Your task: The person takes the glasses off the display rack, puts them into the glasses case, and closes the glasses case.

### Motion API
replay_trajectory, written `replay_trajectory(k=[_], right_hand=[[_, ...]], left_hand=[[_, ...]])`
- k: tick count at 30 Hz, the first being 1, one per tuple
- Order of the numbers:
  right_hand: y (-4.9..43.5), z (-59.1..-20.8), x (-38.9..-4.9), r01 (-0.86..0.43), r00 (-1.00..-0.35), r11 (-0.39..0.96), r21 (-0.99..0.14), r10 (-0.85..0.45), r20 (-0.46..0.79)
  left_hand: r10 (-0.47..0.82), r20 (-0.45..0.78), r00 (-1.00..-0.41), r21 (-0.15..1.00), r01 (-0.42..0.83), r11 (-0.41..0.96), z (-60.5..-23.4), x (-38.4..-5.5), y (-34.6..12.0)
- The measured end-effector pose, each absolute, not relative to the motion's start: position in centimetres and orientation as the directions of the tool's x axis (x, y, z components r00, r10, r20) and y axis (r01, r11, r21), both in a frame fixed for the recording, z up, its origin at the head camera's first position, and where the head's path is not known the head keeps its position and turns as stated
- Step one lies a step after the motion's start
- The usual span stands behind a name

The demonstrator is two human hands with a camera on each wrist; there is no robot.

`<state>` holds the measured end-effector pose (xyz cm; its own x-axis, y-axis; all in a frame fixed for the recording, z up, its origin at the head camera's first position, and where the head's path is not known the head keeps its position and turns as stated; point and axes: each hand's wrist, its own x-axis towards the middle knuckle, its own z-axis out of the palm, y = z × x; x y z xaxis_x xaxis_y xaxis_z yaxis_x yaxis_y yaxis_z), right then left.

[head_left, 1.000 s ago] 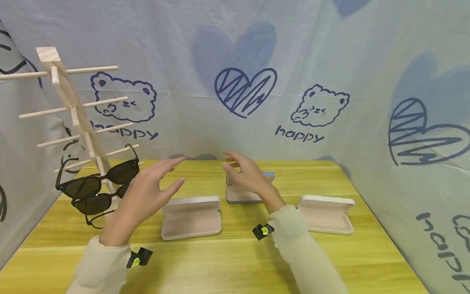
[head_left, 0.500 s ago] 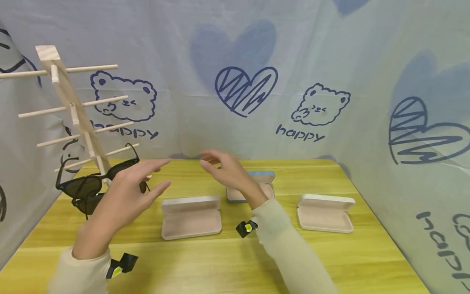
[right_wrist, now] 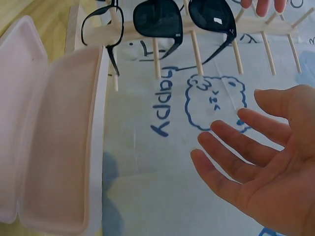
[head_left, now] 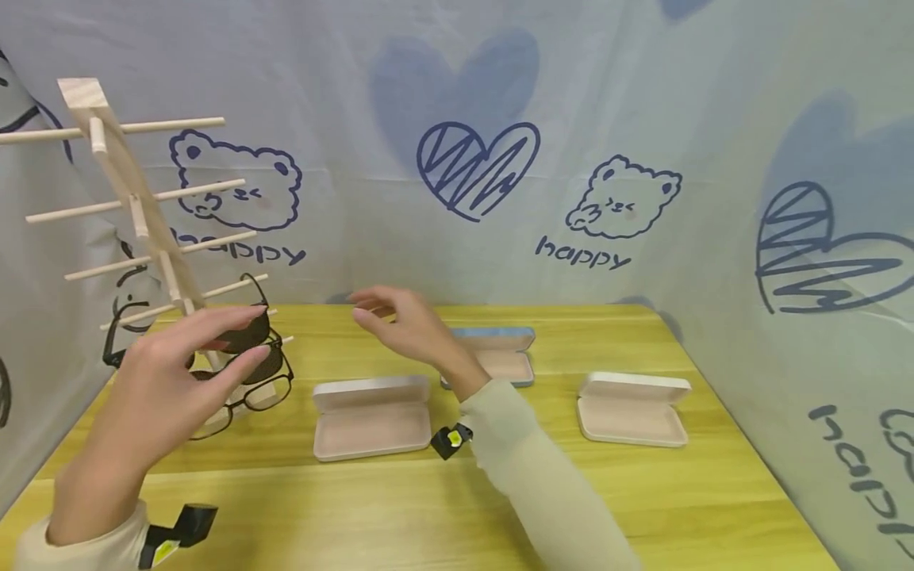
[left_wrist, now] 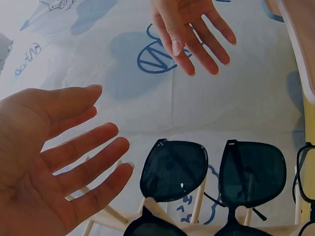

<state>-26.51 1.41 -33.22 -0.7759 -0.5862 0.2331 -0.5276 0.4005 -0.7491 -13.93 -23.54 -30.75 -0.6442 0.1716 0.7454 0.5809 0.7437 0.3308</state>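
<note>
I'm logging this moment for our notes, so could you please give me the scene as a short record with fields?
Surface: wooden table
Backdrop: printed cloth with hearts, bears and "happy"
Display: wooden rack with pegs
Eyewear on rack: upper sunglasses, lower sunglasses, clear-lensed glasses lowest
Cases: left white case, blue case, right white case; all lids raised
Left hand: holds nothing, near the sunglasses
Right hand: holds nothing, above the table
Partly hidden: blue case, behind right forearm in head view
</note>
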Motion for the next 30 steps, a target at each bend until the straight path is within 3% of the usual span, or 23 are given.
replay_trajectory(k=[5, 15, 25, 30], right_hand=[[0.1, -32.7, -26.1, -0.548, -0.759, 0.382, -0.744, -0.601, 0.251], [-3.0, -32.6, -25.3, -0.562, -0.737, 0.331, -0.758, -0.616, 0.278], [-5.6, -32.7, -24.8, -0.545, -0.74, 0.303, -0.782, -0.612, 0.279], [-6.3, -32.8, -24.6, -0.531, -0.754, 0.314, -0.787, -0.599, 0.27]], left_hand=[[0.166, 0.772, -0.613, 0.317, 0.598, 0.736, -30.3, -13.6, -24.1], [0.074, 0.782, -0.619, 0.346, 0.53, 0.774, -30.3, -13.0, -25.3], [-0.057, 0.732, -0.679, 0.383, 0.341, 0.858, -31.9, -12.8, -28.7], [-0.101, 0.742, -0.662, 0.404, 0.323, 0.856, -32.4, -13.0, -29.8]])
